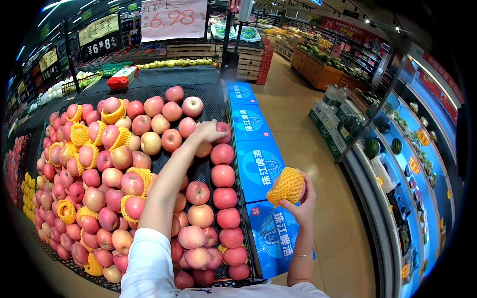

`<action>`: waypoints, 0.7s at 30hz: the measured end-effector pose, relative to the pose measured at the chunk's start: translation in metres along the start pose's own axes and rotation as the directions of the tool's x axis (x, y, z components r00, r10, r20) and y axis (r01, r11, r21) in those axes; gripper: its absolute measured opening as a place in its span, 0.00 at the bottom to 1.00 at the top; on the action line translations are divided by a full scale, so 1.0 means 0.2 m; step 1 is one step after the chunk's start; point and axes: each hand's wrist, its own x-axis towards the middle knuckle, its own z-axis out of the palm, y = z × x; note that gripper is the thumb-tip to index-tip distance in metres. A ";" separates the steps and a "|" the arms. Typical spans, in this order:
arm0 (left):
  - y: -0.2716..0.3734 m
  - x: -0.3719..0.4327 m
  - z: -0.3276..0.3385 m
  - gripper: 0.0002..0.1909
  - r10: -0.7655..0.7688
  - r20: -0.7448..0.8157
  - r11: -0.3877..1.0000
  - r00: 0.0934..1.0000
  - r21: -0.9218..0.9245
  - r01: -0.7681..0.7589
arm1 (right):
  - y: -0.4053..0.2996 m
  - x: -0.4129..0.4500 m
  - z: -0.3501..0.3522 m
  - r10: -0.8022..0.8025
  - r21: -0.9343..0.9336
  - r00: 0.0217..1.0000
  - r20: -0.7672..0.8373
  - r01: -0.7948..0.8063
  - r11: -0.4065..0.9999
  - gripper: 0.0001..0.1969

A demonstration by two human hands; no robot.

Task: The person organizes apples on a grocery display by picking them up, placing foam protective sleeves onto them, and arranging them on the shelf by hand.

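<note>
My left hand (207, 132) reaches out over the display, thumb and fingers around a red apple (224, 130) at the far end of a straight row of apples (225, 197) along the right edge. Held up on the right, above the blue cartons, my right hand (303, 203) grips an apple in a yellow foam net (287, 186). The net covers most of that fruit. To the left of my forearm lies a large heap of apples (100, 197), several wearing yellow foam nets. Black textured matting (164, 160) shows between the heap and the row.
Blue cartons (257, 160) with printed writing line the display's right side. Price signs (173, 20) stand at the back. A red and white packet (123, 77) sits on the far matting. Across the tiled aisle (298, 123) is a refrigerated produce shelf (406, 193).
</note>
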 end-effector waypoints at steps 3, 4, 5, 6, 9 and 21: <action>-0.02 -0.02 -0.03 0.32 0.164 -0.058 0.964 0.985 -0.201 -0.172 | 0.03 -0.02 -0.05 0.017 0.010 0.998 -0.065 -0.016 1.000 0.41; -0.03 -0.03 -0.01 0.31 0.252 -0.132 0.936 0.959 -0.217 -0.276 | 0.03 -0.01 -0.05 0.016 0.021 0.995 -0.094 -0.014 1.000 0.41; -0.03 -0.04 0.01 0.30 0.334 -0.207 0.898 0.919 -0.226 -0.377 | 0.03 0.00 -0.05 0.014 0.032 0.992 -0.123 -0.010 0.999 0.41; -0.03 -0.05 0.02 0.30 0.338 -0.202 0.897 0.919 -0.226 -0.380 | 0.03 0.01 -0.04 0.014 0.033 0.993 -0.118 -0.011 0.999 0.41; -0.06 -0.08 0.03 0.28 0.456 -0.307 0.829 0.835 -0.194 -0.524 | 0.01 0.12 0.02 -0.021 -0.063 0.999 -0.050 0.018 0.998 0.41; -0.06 -0.12 0.09 0.28 0.319 -0.255 0.898 0.913 -0.228 -0.377 | 0.17 1.20 0.81 -0.474 -0.433 0.767 0.433 0.638 0.636 0.35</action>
